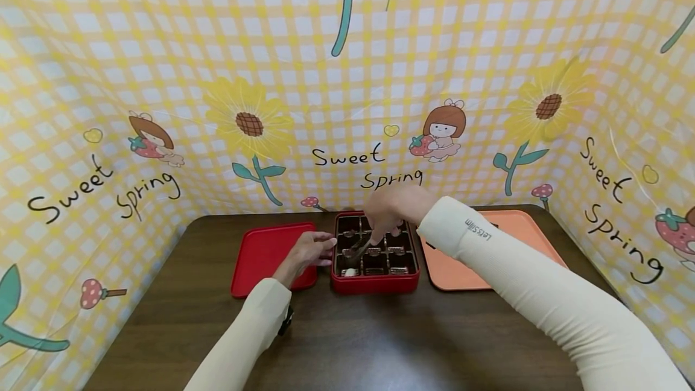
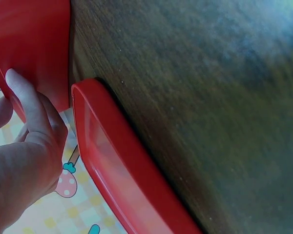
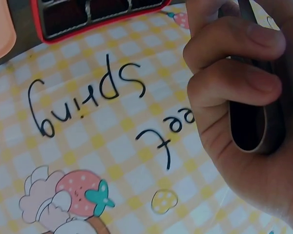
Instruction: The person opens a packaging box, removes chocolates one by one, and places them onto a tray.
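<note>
A red box [image 1: 376, 284] with dark divided compartments stands mid-table. A small white piece [image 1: 349, 272] lies in its front left compartment. Metal tongs [image 1: 359, 248] reach down into the left part of the box, tips toward that compartment. My right hand [image 1: 388, 210] grips them from above, fingers curled round the arms; their rounded bend shows at the palm in the right wrist view. At the box's left wall, my left hand [image 1: 309, 252] rests its extended fingers [image 2: 27, 95] against the side.
Left of the box lies a red lid [image 1: 266, 258], partly under my left hand. A peach tray [image 1: 456, 276] is at the right, partly covered by my right sleeve, with small dark shapes showing beside the sleeve. A checked cloth [image 1: 347, 95] hangs behind the table [image 1: 347, 336].
</note>
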`<state>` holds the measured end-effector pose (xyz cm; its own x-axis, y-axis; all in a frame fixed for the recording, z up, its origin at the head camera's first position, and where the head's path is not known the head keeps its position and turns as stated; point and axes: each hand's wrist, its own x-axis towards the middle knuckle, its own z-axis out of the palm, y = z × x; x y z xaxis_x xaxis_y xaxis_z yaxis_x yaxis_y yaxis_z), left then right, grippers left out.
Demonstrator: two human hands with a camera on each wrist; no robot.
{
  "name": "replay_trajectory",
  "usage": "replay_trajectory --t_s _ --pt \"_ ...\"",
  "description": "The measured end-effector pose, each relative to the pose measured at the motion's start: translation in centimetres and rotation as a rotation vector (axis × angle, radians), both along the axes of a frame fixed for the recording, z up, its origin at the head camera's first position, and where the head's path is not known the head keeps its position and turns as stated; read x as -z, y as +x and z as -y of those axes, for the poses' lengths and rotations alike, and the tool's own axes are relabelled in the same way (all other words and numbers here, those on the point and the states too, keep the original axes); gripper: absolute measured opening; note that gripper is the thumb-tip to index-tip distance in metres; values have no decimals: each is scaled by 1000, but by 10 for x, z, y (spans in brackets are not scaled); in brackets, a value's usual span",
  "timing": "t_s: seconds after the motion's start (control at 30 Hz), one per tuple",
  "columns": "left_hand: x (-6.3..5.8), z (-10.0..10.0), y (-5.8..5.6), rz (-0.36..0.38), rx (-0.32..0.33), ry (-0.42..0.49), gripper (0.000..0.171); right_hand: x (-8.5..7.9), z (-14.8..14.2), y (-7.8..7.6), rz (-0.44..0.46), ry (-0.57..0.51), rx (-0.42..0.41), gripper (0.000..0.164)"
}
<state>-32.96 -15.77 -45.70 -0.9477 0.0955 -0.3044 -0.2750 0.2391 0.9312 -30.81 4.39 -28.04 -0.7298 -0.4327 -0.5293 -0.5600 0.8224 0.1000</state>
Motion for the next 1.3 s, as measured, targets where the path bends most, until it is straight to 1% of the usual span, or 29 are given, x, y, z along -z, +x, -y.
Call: replay_trajectory --t_s 0.13,0.3,0.5,0.77,0.87,1.0,1.13,1.3 --pt "1 0 -1 -3 0 1 35 6 7 4 -10 17 -27 26" --pt "1 0 -1 3 4 7 36 13 11 5 1 -6 -44 22" --pt "1 1 -1 2 4 14 37 16 16 3 25 -35 -22 19" --pt "2 1 -1 1 0 8 37 22 20 2 22 9 -11 20" --pt "2 1 -1 3 -4 10 37 25 22 3 13 21 6 20" --pt "1 0 0 7 -10 9 35 31 26 4 -9 55 2 21" --pt "1 0 0 4 -11 1 34 37 30 4 2 61 -19 22" --pt "1 -1 0 -1 -15 -8 35 42 35 5 20 46 -2 20"
